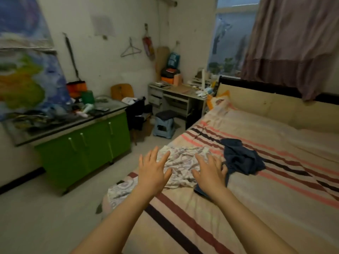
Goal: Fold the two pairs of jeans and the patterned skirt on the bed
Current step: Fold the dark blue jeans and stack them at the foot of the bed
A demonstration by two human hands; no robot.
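The patterned skirt [180,166], white with a grey-purple print, lies crumpled along the left edge of the bed [266,208], one end hanging over the side. Dark blue jeans [240,158] sit bunched in a heap just right of it on the striped sheet. I cannot tell whether the heap is one pair or two. My left hand [153,171] hovers over the skirt's near left part, fingers spread, holding nothing. My right hand [211,173] is spread over the skirt's right side, next to the jeans, and hides part of both.
A green cabinet [86,149] with a cluttered top stands left across a strip of floor. A blue stool [164,125], a chair and a desk [176,98] stand beyond. The headboard [266,107] and a curtain [293,44] are at the back right.
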